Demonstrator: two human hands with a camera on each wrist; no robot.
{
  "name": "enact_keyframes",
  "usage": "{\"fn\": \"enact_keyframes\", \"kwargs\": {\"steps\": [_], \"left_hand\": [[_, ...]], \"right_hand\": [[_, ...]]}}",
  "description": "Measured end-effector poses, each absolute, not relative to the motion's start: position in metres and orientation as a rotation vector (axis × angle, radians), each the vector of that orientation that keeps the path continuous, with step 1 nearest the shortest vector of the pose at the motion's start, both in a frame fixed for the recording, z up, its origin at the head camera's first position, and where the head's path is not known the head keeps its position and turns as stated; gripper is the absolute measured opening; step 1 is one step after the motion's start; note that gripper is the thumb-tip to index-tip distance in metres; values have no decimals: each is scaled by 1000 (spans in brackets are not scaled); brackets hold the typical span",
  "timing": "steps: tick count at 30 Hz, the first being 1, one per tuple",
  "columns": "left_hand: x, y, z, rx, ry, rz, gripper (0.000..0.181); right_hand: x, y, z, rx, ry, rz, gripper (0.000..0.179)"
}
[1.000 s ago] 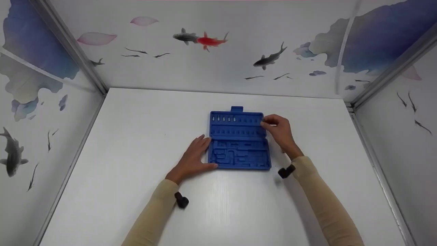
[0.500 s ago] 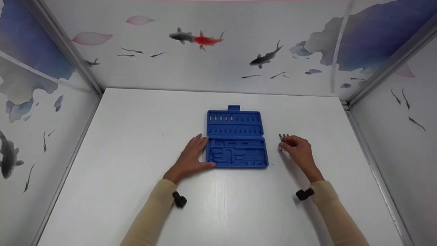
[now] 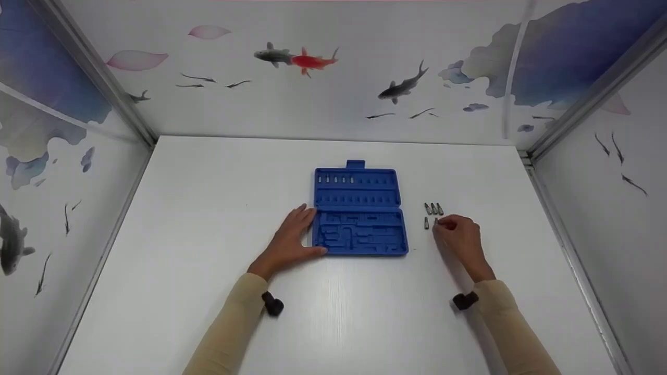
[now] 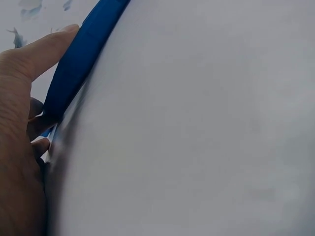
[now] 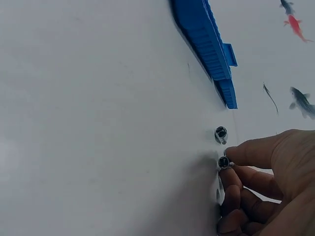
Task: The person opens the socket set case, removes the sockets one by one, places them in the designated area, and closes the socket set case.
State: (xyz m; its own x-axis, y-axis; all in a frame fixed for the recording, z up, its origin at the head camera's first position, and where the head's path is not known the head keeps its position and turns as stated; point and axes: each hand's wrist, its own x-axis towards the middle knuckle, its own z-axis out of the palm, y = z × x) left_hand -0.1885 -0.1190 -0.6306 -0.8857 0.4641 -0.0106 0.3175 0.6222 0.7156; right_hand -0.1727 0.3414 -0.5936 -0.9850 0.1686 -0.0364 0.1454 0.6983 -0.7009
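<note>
Metal bit (image 5: pixel 224 162) pinched thumb to fingers in the right hand (image 3: pixel 461 242), over to the right of the open blue case (image 3: pixel 370 240) on the white table (image 3: pixel 333 317); the left hand (image 3: pixel 289 239) touches the case's left side, thumb spread wide. Just beside the pinch, 1 loose bit (image 3: pixel 426 223); 3 bits (image 3: pixel 433 209) slightly beyond; 5 bits (image 3: pixel 336 179) in the case's far half.

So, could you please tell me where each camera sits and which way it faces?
Head: worn on the head, facing forward and down at the white table and blue case; left hand, right hand and tan sleeves show.
Left wrist: worn on that wrist, looking along the left hand at the case's edge; only that hand shows.
Right wrist: worn on that wrist, looking at the small metal piece the right hand pinches; only that hand shows.
Shared: head and right wrist both show the case and red fish picture.
</note>
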Motion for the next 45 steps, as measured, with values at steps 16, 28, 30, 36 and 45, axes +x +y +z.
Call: {"fn": "enact_keyframes", "kwargs": {"steps": [16,28,30,36,45], "left_hand": [[-188,-121,-631,643,2647,1124,119],[-188,-120,-629,647,2646,1105,118],[-188,-119,-629,638,2643,1106,118],[-187,-121,-630,608,2632,1136,116],[-186,-120,-627,620,2625,1131,117]], "right_hand": [[-177,337,-589,-269,-2815,1132,22],[-203,325,-567,-74,-2685,1246,20],[-209,315,-565,-47,-2694,1268,21],[-235,277,-569,62,-2738,1304,18],[-262,237,-572,229,-2821,1333,22]]}}
